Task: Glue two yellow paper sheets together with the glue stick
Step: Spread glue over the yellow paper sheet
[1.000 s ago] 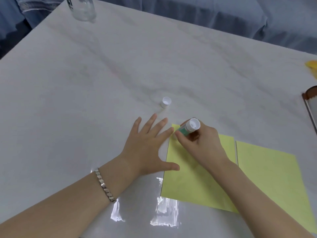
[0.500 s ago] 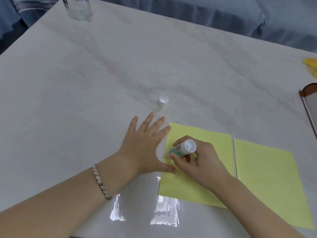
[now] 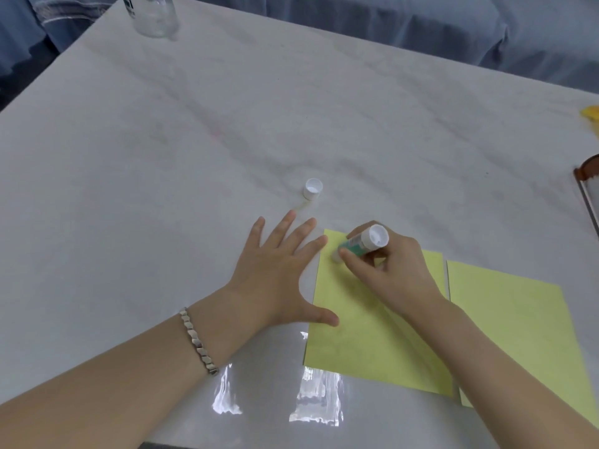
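Note:
Two yellow paper sheets lie side by side on the white marble table (image 3: 194, 140): the left sheet (image 3: 356, 335) and the right sheet (image 3: 518, 325), a thin gap between them. My right hand (image 3: 392, 267) grips the green-and-white glue stick (image 3: 363, 244), tilted with its tip pressed on the left sheet's far left corner. My left hand (image 3: 278, 273) lies flat with fingers spread, on the table at that sheet's left edge, thumb and fingertip touching the paper. The stick's white cap (image 3: 313, 188) sits on the table beyond my left hand.
A clear glass bottle (image 3: 150, 14) stands at the table's far left corner. At the right edge sit a brown-rimmed object (image 3: 588, 189) and something yellow (image 3: 591, 113). Blue fabric lies beyond the far edge.
My right hand has slid the glue stick back up the left edge of the left sheet to its far corner, after moving down it. The left hand has stayed in place.

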The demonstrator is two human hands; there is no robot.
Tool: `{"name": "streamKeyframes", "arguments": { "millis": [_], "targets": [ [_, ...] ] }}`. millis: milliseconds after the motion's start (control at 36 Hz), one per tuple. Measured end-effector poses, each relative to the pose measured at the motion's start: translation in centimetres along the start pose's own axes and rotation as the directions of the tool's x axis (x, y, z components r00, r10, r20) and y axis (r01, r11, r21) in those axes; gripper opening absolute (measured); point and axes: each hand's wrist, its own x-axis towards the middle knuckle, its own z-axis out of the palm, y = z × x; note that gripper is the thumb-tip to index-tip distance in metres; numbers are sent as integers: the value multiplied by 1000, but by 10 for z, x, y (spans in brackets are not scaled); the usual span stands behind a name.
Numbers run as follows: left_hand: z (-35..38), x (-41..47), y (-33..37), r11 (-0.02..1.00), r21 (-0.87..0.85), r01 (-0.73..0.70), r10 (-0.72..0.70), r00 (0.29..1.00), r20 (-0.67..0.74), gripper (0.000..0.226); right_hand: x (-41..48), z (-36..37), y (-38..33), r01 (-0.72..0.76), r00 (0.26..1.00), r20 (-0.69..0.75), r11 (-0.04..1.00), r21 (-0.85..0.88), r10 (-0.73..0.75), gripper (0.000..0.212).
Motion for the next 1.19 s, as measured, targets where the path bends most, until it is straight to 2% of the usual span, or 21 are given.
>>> {"name": "streamKeyframes", "arguments": {
  "millis": [139,250,611,944,1056,1194],
  "targets": [
    [-1,-1,0,1000,-15,-2,2,1000,-13,113,-27,-3,1,31,995,90,999,34,-34,16],
    [0,-1,0,1000,-19,-8,7,999,-33,113,-37,-4,0,62,988,138,998,24,-65,11],
    [0,1,0,1000,-7,1,-1,1000,-1,115,5,-7,9,-26,999,-42,1000,-11,26,11],
    [3,0,-1,1000,1,-10,10,998,-54,121,-44,-13,5,59,990,129,998,3,-59,13],
    [3,0,0,1000,-5,-5,5,1000,-24,117,-34,-12,10,35,997,69,999,16,-36,15],
    [2,1,0,1000,-5,-4,4,1000,-7,115,-9,-14,13,-18,998,-56,998,-55,15,10]
  ]
}}
